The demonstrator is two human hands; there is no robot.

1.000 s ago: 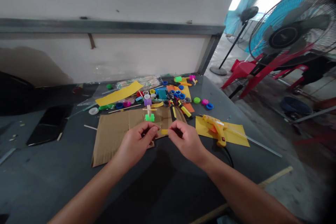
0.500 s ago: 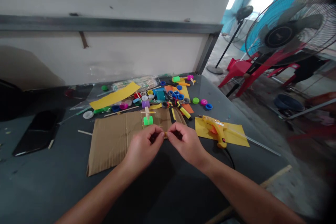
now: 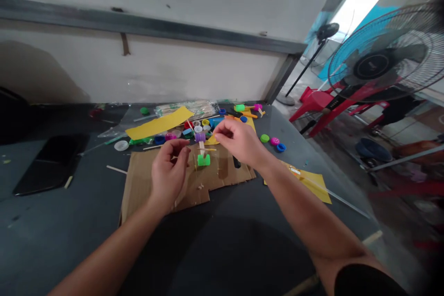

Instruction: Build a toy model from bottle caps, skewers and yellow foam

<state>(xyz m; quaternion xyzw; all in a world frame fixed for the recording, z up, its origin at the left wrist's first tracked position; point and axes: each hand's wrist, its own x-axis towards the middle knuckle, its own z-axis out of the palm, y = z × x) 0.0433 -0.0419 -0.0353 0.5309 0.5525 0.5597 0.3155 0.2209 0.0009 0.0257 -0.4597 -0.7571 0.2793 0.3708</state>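
My left hand [image 3: 169, 173] hovers over the left part of a brown cardboard sheet [image 3: 144, 185], thumb and fingers curled together; whatever they hold is too small to make out. My right hand [image 3: 244, 142] reaches across the cardboard's far edge with thumb and forefinger pinched, its tips beside a small yellow paper piece [image 3: 212, 140]. Between the hands stands a small craft piece with a purple cap [image 3: 200, 137], a pale stick [image 3: 201, 147] and a bright green cap [image 3: 204, 160]. My right hand and forearm cover the pliers and most of the glue gun.
Several coloured bottle caps [image 3: 197, 129] and a yellow paper strip [image 3: 159, 123] lie behind the cardboard. A black phone [image 3: 48, 164] rests at left. Yellow paper [image 3: 317, 187] with a clear glue stick [image 3: 347, 204] lies at right. A large fan [image 3: 373, 64] stands beyond the table.
My hands, together in front of the cardboard before, have parted. The right moved forward over the pliers; the left shifted left. The view has tilted slightly.
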